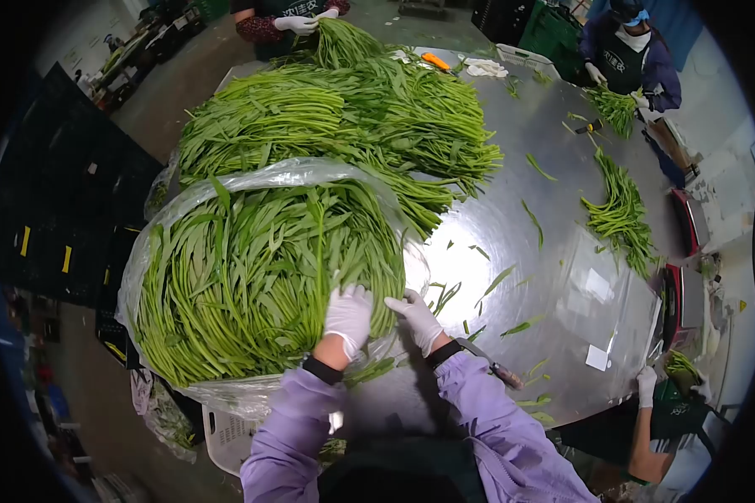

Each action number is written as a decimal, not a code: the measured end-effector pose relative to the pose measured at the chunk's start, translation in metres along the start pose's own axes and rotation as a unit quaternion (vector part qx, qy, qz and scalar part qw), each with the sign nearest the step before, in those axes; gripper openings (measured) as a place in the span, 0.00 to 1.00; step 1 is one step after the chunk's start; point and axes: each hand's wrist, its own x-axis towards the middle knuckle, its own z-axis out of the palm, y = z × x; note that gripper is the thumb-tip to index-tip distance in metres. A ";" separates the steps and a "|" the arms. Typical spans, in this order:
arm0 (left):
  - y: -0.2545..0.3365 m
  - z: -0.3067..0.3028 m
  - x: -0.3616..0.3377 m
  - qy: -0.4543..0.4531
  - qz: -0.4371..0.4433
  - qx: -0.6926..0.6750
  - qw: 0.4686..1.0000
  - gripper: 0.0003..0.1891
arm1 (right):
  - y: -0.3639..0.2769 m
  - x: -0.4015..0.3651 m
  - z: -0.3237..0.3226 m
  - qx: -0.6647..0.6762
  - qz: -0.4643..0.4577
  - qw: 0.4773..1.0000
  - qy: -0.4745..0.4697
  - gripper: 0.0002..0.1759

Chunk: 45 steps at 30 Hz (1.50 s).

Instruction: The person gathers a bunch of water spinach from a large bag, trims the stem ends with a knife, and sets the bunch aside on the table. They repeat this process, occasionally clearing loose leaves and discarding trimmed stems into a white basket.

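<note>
A large heap of long-stemmed leafy greens, looking like water spinach (252,277), lies in an opened clear plastic bag (289,173) on the metal table. My left hand (348,318), in a white glove, presses into the near right side of this heap, its fingers curled round some stems and partly hidden by leaves. At the heap's right edge is my right hand (417,318), also gloved, with thumb and fingers closed on the outer stems. A strip of greens lies between the two hands. Beside my right wrist rests a dark-handled tool (505,375), partly covered by the sleeve.
More greens (335,117) are piled behind the bag. Loose leaves and a smaller bunch (621,210) lie on the metal table (554,277). An orange-handled tool (434,61) sits at the back. Co-workers stand at the far side, far right and near right. Scales (684,306) line the right edge.
</note>
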 end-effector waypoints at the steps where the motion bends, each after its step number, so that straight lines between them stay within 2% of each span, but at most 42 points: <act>1: -0.012 0.001 -0.003 0.014 0.017 -0.052 0.998 0.17 | -0.002 -0.002 -0.002 0.024 0.022 0.999 -0.019 0.30; 2: -0.022 0.001 -0.007 0.070 0.044 -0.039 0.996 0.17 | -0.002 -0.003 -0.002 -0.005 0.006 0.999 -0.043 0.30; 5: -0.027 -0.005 -0.006 0.052 0.082 0.009 0.995 0.17 | -0.005 -0.001 -0.002 0.048 0.064 0.993 -0.091 0.28; 7: -0.025 0.002 -0.004 0.055 0.073 -0.004 0.996 0.17 | 0.009 0.010 -0.002 0.074 0.036 0.991 -0.107 0.27; 9: -0.024 0.004 -0.005 0.056 0.061 -0.019 0.996 0.18 | 0.019 0.017 -0.001 -0.040 -0.025 0.995 -0.086 0.33; 13: -0.023 -0.001 -0.003 0.037 0.059 -0.049 0.996 0.21 | -0.003 0.002 0.004 -0.031 -0.034 0.995 -0.083 0.33; 15: -0.021 -0.015 -0.004 0.041 0.060 -0.060 0.996 0.23 | -0.021 -0.006 -0.002 0.023 -0.054 0.994 -0.093 0.33; 17: -0.017 -0.033 -0.002 0.052 0.061 -0.137 0.987 0.25 | -0.031 -0.009 -0.008 0.049 -0.043 0.991 -0.120 0.29; 20: -0.009 -0.021 0.003 0.070 0.068 -0.149 0.984 0.23 | -0.033 -0.010 -0.012 0.208 -0.003 0.960 -0.188 0.24; 23: 0.000 0.003 0.006 0.115 0.082 -0.110 0.984 0.21 | -0.035 -0.018 -0.013 0.189 0.033 0.972 -0.137 0.25; 25: 0.005 0.010 0.005 0.109 0.075 -0.068 0.989 0.21 | -0.028 -0.018 -0.010 0.191 0.046 0.969 -0.148 0.25; 26: 0.006 0.009 0.005 0.108 0.074 -0.070 0.989 0.21 | -0.022 -0.018 -0.004 0.135 0.053 0.980 -0.134 0.26; 27: 0.007 0.008 0.007 0.106 0.068 -0.096 0.987 0.20 | -0.017 -0.017 0.002 0.080 0.059 0.988 -0.120 0.27; 31: 0.001 -0.008 -0.001 0.104 0.042 -0.198 0.974 0.18 | -0.008 -0.006 -0.001 0.130 0.058 0.981 -0.130 0.20; 33: -0.003 -0.009 -0.004 0.135 0.036 -0.212 0.967 0.17 | -0.016 -0.006 -0.010 0.142 0.064 0.979 -0.131 0.18; 35: -0.009 -0.010 -0.007 0.070 0.047 -0.170 0.982 0.16 | -0.019 -0.005 -0.020 0.153 0.069 0.977 -0.129 0.17; 36: -0.011 -0.013 -0.006 -0.010 0.065 -0.106 0.992 0.16 | -0.018 -0.002 -0.025 0.196 0.085 0.969 -0.127 0.16; 37: -0.010 -0.010 -0.007 -0.009 0.064 -0.107 0.992 0.16 | -0.017 0.002 -0.028 0.239 0.101 0.958 -0.125 0.15; 39: -0.007 -0.007 -0.010 0.088 0.088 -0.102 0.987 0.15 | -0.018 0.000 -0.022 0.244 0.096 0.957 -0.127 0.14; 41: -0.001 -0.007 -0.009 0.077 0.071 -0.112 0.988 0.15 | -0.013 -0.004 -0.007 0.218 0.089 0.967 -0.101 0.15; 43: 0.002 -0.007 -0.007 0.098 0.110 -0.046 0.988 0.16 | 0.007 0.001 0.000 0.216 0.074 0.968 -0.108 0.15; 44: 0.002 0.012 -0.006 0.121 0.121 0.007 0.985 0.16 | 0.016 0.003 0.003 0.216 0.059 0.969 -0.108 0.15; 45: 0.002 0.014 -0.008 0.122 0.120 0.009 0.985 0.16 | 0.022 0.004 0.006 0.216 0.044 0.969 -0.108 0.15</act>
